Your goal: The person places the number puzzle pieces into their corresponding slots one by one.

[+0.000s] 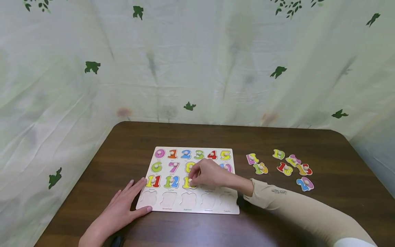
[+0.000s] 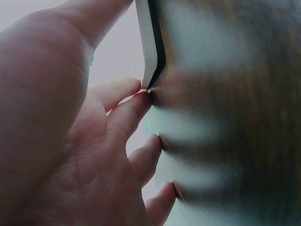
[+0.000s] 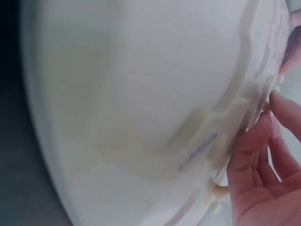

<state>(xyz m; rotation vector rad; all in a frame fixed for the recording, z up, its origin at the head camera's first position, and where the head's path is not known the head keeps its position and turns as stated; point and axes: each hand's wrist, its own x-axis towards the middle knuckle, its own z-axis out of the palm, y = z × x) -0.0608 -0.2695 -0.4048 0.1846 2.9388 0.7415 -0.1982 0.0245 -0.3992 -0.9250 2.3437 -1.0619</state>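
Note:
A white number puzzle board [image 1: 213, 211] lies on the table, its upper rows filled with knobbed number pieces and its bottom row showing bare recesses. My right hand [image 1: 207, 173] pinches the small knob of the yellow-ended 13 piece [image 1: 186, 183], which sits at its place in the third row. In the right wrist view, the thumb and fingertips [image 3: 277, 106] meet around a thin piece at the board's surface. My left hand [image 1: 123, 206] lies at the board's left edge with fingers spread, thumb on the lower-left corner. The right hand and wrist hide part of the second and third rows.
Several loose number pieces lie right of the board, among them an 18 piece [image 1: 285, 168], a 19 piece [image 1: 278, 154] and a 20 piece [image 1: 305, 184]. The brown wooden table [image 1: 148, 133] ends at a pale leaf-patterned curtain [image 1: 210, 68].

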